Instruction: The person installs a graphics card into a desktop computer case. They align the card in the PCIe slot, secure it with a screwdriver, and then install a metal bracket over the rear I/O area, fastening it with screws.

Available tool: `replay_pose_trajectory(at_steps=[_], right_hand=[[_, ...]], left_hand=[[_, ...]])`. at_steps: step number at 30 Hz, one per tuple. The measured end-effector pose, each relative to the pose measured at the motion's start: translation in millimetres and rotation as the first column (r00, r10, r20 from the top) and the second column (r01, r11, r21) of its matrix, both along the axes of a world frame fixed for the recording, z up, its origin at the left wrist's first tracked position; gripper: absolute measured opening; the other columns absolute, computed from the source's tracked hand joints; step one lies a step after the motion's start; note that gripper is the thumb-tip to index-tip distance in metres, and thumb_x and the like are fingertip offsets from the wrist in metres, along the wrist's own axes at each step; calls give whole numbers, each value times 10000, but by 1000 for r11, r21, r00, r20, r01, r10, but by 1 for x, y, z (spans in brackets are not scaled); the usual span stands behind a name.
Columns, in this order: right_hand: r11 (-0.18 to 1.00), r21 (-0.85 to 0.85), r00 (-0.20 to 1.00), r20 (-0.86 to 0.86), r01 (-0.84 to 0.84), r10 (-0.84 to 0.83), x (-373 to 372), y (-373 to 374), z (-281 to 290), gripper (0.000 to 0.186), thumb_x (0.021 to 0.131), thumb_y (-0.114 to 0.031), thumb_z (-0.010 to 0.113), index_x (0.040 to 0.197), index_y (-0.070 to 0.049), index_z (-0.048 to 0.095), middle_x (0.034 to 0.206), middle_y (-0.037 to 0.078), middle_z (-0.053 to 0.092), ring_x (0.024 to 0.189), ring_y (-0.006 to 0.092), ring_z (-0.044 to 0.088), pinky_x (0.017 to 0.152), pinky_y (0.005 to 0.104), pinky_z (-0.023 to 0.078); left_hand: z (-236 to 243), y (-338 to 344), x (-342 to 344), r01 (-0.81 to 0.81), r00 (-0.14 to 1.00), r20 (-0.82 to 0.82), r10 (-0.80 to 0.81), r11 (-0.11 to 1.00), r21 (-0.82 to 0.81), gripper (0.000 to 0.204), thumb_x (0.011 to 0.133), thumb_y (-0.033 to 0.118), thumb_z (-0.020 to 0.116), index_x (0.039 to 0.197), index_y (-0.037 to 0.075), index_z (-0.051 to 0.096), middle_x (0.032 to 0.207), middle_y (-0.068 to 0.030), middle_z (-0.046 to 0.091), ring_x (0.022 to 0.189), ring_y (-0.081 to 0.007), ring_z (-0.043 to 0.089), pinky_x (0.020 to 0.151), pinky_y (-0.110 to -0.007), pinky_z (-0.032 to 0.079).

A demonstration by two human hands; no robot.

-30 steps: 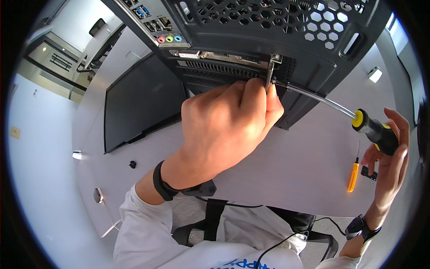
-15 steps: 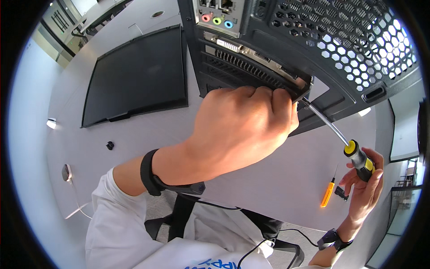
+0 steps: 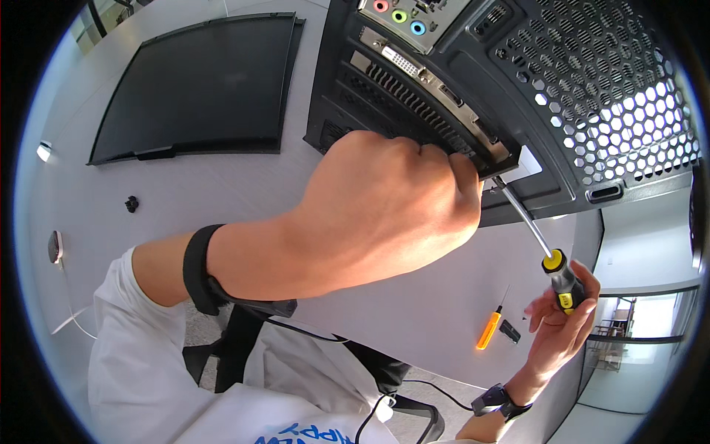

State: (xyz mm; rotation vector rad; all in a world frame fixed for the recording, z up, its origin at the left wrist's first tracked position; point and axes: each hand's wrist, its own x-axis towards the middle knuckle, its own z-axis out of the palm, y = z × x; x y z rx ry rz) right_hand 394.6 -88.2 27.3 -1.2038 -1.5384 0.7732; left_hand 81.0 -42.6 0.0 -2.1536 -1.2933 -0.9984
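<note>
The back of a black computer case (image 3: pixel 547 137) stands tilted at the upper right, with a graphics card's metal bracket (image 3: pixel 435 83) across its slots. My left hand (image 3: pixel 392 200) is curled against the case just below the slots; its fingertips, and whatever they grip, are hidden. My right hand (image 3: pixel 558 318) is closed loosely round the black-and-yellow handle of a screwdriver (image 3: pixel 565 285). The silver shaft runs up to the corner of the case by the bracket's end, beside my left knuckles. Whether its tip sits in a screw cannot be made out.
A yellow-handled thin screwdriver (image 3: pixel 489 330) and a small black piece (image 3: pixel 509 331) lie on the desk near my right hand. A black flat panel (image 3: pixel 200 89) lies at the far left. Another small black piece (image 3: pixel 132 204) and a white-corded device (image 3: pixel 55 247) are further left.
The view has shifted, so the panel and small desk items appear further left. Both hands stay at the case, and the screwdriver remains at the same corner, its handle slightly turned.
</note>
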Motion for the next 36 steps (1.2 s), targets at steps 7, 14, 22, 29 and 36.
replay_pose_trajectory(at_steps=[7, 14, 22, 29, 36], right_hand=[[959, 281, 997, 73, 18, -41, -2, 4, -10, 506, 991, -425, 635, 1280, -59, 439, 1142, 131, 536, 761, 137, 600, 630, 228, 459], [988, -152, 998, 64, 14, -4, 13, 1, -7, 627, 1016, -602, 481, 1240, -17, 456, 1089, 144, 600, 588, 117, 579, 490, 201, 391], [993, 116, 1000, -6, 17, -17, 6, 3, -9, 589, 936, -512, 658, 1282, -89, 438, 1230, 158, 498, 720, 163, 611, 572, 290, 448], [999, -43, 999, 46, -11, 13, -3, 6, -5, 699, 1019, -668, 399, 1268, -17, 460, 913, 122, 606, 519, 122, 561, 446, 197, 399], [966, 255, 998, -57, 35, -21, 0, 10, -10, 528, 944, -396, 715, 1254, -48, 467, 1135, 116, 523, 593, 107, 531, 513, 181, 386]], left_hand=[[1, -1, -1, 22, 1000, 12, -22, 999, -25, 289, 805, 173, 746, 650, 108, 511, 516, 5, 479, 412, -174, 531, 368, -322, 408], [1, -2, -2, 32, 999, 25, -31, 999, -41, 265, 800, 178, 757, 663, 99, 543, 524, -5, 509, 419, -189, 540, 378, -330, 420], [1, -2, -2, 33, 999, 17, -33, 999, -38, 258, 809, 173, 748, 673, 93, 543, 523, -4, 501, 420, -187, 540, 386, -328, 427], [0, 0, -4, 57, 998, -14, -57, 998, -13, 284, 831, 181, 727, 659, 100, 516, 514, 3, 480, 410, -168, 529, 383, -315, 421], [1, 2, -2, 50, 999, 17, -50, 999, 1, 291, 840, 181, 718, 648, 100, 514, 493, 4, 474, 407, -172, 535, 380, -322, 419]])
